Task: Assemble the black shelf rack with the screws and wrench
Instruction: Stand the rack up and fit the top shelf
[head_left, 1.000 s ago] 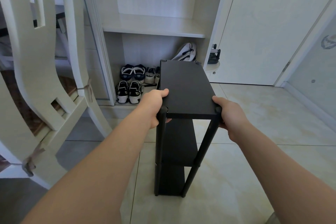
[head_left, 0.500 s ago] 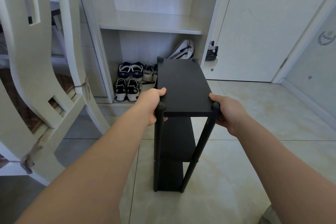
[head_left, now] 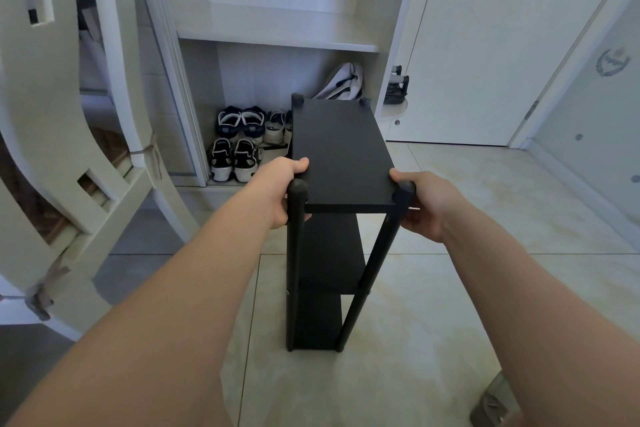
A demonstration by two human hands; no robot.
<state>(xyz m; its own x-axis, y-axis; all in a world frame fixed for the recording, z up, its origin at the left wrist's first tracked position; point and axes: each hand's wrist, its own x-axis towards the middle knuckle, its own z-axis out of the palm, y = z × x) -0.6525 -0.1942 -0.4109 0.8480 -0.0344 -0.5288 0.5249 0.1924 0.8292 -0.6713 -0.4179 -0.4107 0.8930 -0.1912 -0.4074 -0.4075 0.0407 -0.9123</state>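
Ahead, shoes [head_left: 221, 159] in the cabinet [head_left: 277, 41] behind rack [head_left: 339, 152]

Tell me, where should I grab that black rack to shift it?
By the near corners of the top shelf, one hand from each side, as the left hand and right hand do. The rack is tall and narrow, so gripping high on both sides likely steadies it.

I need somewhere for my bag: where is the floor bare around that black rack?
The tiles right of the rack, bordered by the door and the right-hand wall, are bare, as is the strip between the rack's feet and the person. Left is crowded by the chair; behind, shoes crowd the cupboard floor.
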